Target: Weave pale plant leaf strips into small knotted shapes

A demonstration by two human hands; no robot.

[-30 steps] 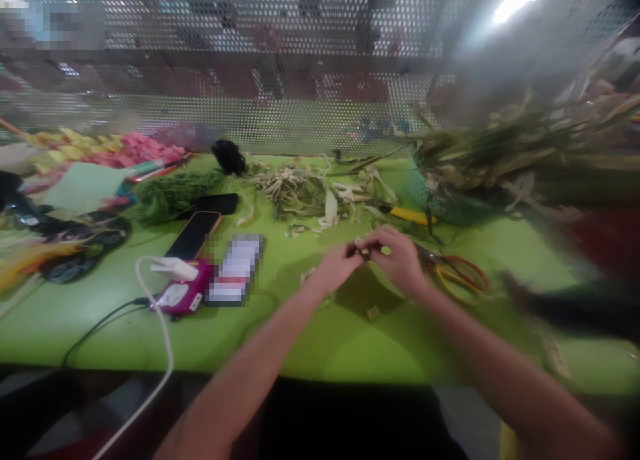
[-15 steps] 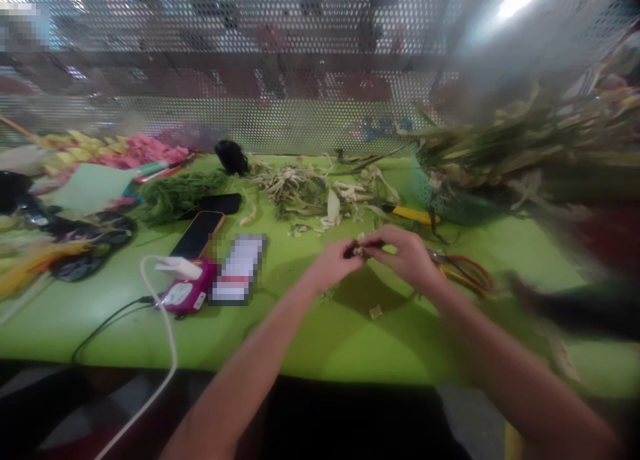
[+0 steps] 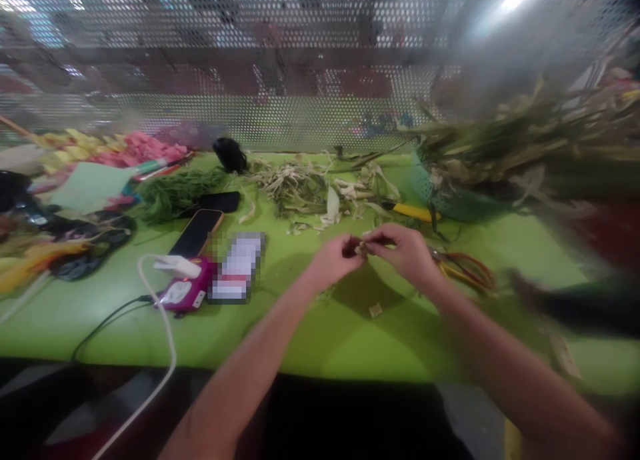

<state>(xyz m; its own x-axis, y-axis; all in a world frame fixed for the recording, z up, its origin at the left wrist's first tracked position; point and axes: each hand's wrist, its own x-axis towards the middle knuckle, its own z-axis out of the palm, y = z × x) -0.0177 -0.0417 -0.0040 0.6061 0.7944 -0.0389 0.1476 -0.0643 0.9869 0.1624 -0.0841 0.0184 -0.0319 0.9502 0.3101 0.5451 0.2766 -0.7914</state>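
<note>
Pinching a small pale piece (image 3: 361, 249) between them, the left hand (image 3: 336, 257) and right hand (image 3: 404, 250) sat together on the near side of the dry scrap pile (image 3: 293, 188), the piece about equally close to both, its long axis unreadable.

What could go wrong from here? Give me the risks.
The pale bit held at the fingertips of the left hand and right hand is small and might slip.

The scissors lie close beside the right wrist, which could nudge them.

The white cable hangs over the table edge; a snag could tug the charger.
</note>
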